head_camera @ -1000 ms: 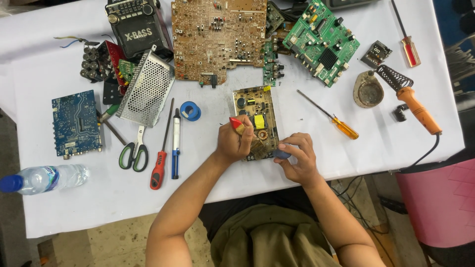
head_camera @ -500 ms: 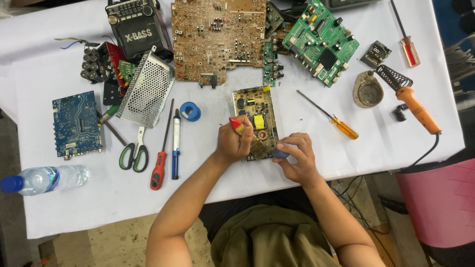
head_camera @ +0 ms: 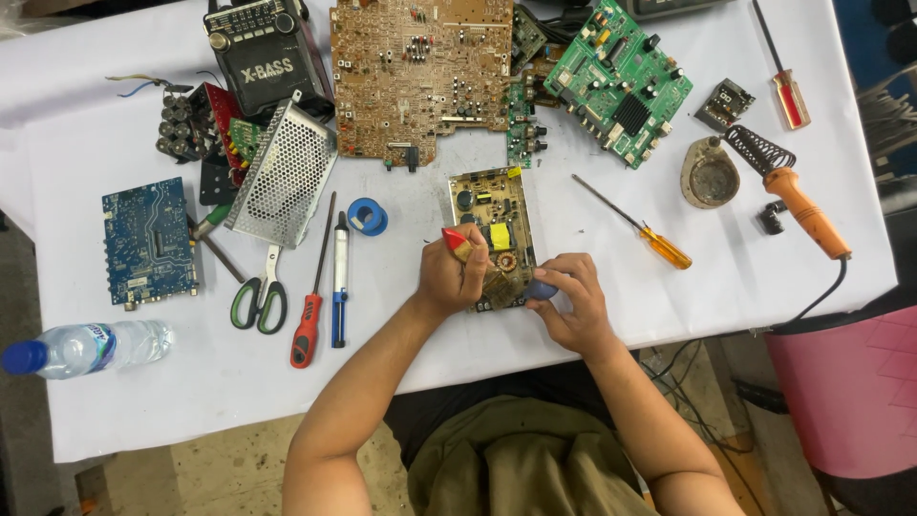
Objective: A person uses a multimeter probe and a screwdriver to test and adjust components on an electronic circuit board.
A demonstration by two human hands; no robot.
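1. A small yellowish power-supply board (head_camera: 493, 229) lies near the front middle of the white-covered table (head_camera: 143, 382), its near end under both hands; it sits where it sat a second ago, so nothing about the board itself has shifted.
2. The left hand (head_camera: 454, 277) has its fingers curled tight around a red-tipped brush (head_camera: 457, 244), bristles down on the board's near end; the grip and angle look unchanged from the earlier pictures, which suggests a slow, small working motion and not a new step.
3. The right hand (head_camera: 573, 301) rests at the board's near right corner, fingers closed on a small blue object (head_camera: 541, 289) that cannot be identified; it too has barely moved.
4. Just right of the board lies a yellow-handled screwdriver (head_camera: 645, 234); just left, a roll of blue tape (head_camera: 367, 216), a blue-and-white pen-like tool (head_camera: 340, 277) and a red-handled screwdriver (head_camera: 310, 315).
5. Further out: green-handled scissors (head_camera: 260, 296), a large brown circuit board (head_camera: 420, 76), a green circuit board (head_camera: 619, 81), an orange-handled soldering iron (head_camera: 802, 210) and a water bottle (head_camera: 91, 346).
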